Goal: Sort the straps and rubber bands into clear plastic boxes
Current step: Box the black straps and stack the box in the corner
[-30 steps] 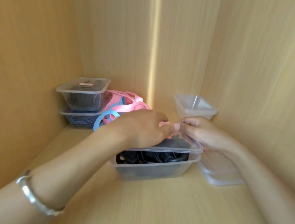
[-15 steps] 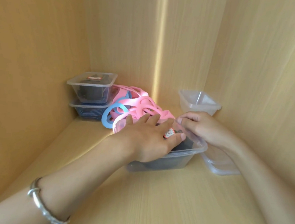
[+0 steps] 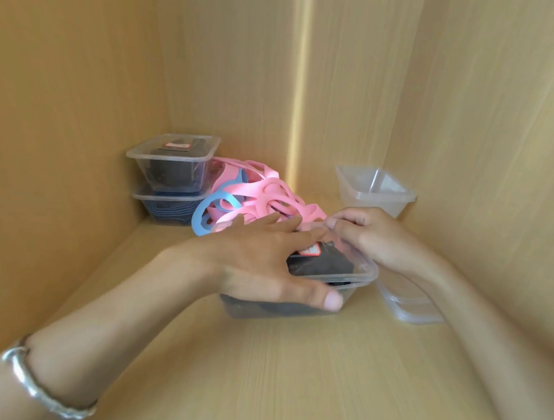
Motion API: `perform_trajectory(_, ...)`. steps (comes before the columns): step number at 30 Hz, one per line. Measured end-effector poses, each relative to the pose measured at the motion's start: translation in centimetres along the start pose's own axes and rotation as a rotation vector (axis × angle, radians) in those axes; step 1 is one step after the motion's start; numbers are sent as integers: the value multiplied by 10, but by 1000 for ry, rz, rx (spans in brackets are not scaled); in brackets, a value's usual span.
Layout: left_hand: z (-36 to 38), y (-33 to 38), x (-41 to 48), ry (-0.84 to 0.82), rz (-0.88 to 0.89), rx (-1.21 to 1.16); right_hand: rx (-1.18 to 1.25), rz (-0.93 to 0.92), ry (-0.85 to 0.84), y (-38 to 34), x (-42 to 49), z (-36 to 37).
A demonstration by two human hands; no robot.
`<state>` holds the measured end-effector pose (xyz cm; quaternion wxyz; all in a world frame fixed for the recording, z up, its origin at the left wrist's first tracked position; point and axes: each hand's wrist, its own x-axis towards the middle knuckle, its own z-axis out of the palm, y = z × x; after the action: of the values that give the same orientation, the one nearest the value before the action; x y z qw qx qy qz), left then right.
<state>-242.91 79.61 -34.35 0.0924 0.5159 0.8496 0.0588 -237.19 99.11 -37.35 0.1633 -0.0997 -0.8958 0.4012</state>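
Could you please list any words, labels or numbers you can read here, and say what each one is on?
Front label, red and white, on the black bundle in the front box: too blurred to read.
Back label, red and white, at the top of the upper stacked box, on or under its lid: too blurred to read.
Nothing else bears text.

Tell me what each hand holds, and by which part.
The right hand pinches the front clear box at its far rim. The left hand lies flat on its top, thumb over the near wall, gripping nothing.
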Motion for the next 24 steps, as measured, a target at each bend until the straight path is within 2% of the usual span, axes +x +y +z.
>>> perform_trajectory(3,2,-4,-4,-64,-47,118,4,11,-13,-2,-1,2)
perform_trajectory(9,14,-3,-6,80,-29,231,22,14,-23,-3,-2,3)
perform_trajectory(17,20,-3,-12,175,-27,275,32,34,-21,-8,-4,7)
perform_trajectory(20,21,-3,-12,160,-43,263,-10,29,-30,-8,-3,5)
perform_trajectory(24,19,-4,-10,47,-92,200,-4,51,-44,-8,-2,6)
